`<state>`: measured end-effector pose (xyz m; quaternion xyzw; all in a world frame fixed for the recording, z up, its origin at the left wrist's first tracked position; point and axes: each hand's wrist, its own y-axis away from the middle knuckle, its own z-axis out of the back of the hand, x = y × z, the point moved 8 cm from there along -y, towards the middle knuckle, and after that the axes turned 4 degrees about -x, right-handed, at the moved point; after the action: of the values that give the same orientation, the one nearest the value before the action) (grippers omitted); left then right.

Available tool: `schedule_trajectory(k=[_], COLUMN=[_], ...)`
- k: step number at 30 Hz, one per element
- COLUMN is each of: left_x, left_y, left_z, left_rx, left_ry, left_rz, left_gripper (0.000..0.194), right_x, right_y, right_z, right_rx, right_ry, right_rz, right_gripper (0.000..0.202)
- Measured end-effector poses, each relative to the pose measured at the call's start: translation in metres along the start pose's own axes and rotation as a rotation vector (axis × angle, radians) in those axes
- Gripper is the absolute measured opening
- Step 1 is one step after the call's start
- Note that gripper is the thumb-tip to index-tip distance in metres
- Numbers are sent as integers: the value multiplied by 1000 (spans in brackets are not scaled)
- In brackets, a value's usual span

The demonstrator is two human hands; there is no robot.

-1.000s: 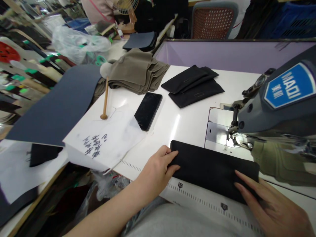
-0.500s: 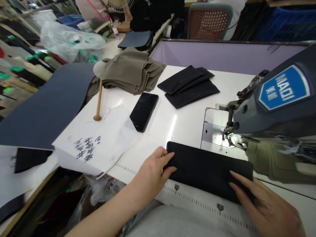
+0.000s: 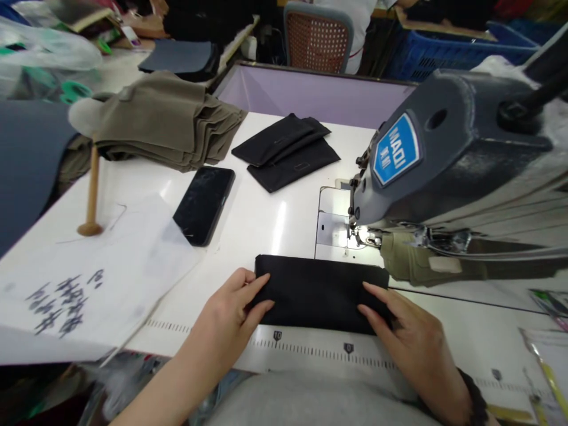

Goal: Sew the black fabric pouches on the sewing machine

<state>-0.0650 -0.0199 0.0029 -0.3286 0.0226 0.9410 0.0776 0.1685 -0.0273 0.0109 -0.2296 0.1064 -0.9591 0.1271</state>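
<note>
While black fabric (image 3: 319,293) lies between, left hand (image 3: 226,310), right hand (image 3: 415,334), holding ends

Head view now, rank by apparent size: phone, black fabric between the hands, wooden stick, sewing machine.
1. sewing machine (cut off by the frame)
2. black fabric (ends partly under fingers)
3. phone
4. wooden stick

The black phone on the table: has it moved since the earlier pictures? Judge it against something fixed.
No. Against the sewing machine, the black phone keeps its place to the left; only the camera's view has shifted.
</note>
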Motion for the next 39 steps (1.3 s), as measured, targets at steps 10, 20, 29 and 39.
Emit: schedule_trajectory(k=[10, 20, 29, 39], left_x=[-1, -1, 0, 3], left_y=[-2, -1, -1, 0], left_z=[2, 1, 1, 0], left_rx=[-20, -8, -19, -4], left_ry=[-18, -17, -13, -32], left_rz=[-16, -14, -12, -12], left_gripper=[27, 27, 29, 29], right_x=[-9, -11, -10, -6], right_y=[-4, -4, -6, -8], right_z=[0, -2, 0, 2], right_rx=[54, 73, 61, 56], right_ry=[-97, -95, -69, -68], right_rz=[-131, -143, -147, -131], right_gripper=[23, 23, 26, 28])
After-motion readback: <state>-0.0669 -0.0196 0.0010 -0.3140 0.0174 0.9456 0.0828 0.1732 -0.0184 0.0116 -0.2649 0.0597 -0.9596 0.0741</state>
